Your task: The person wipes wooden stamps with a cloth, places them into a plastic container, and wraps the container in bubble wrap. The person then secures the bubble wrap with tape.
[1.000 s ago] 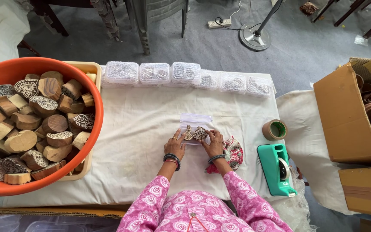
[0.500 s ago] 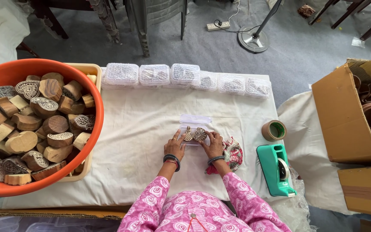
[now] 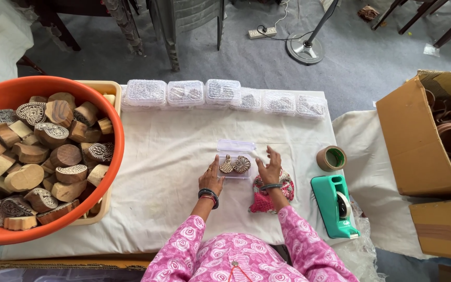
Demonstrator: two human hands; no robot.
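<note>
I saw a small clear plastic box (image 3: 235, 158) lying on the white cloth (image 3: 168, 172), with two carved wooden stamps (image 3: 235, 165) inside it. My left hand (image 3: 211, 178) rested flat just left of the box, fingers pressed together and touching its edge. My right hand (image 3: 270, 168) was just right of the box, fingers spread and lifted a little. Under that wrist lay a red and green knitted cloth (image 3: 267, 194). Right of the box sat a roll of brown tape (image 3: 331, 158) and a green tape dispenser (image 3: 335, 204). Far left of the box stood an orange tub (image 3: 53, 86) full of wooden stamps. Behind the box ran a row of filled clear boxes (image 3: 220, 95).
</note>
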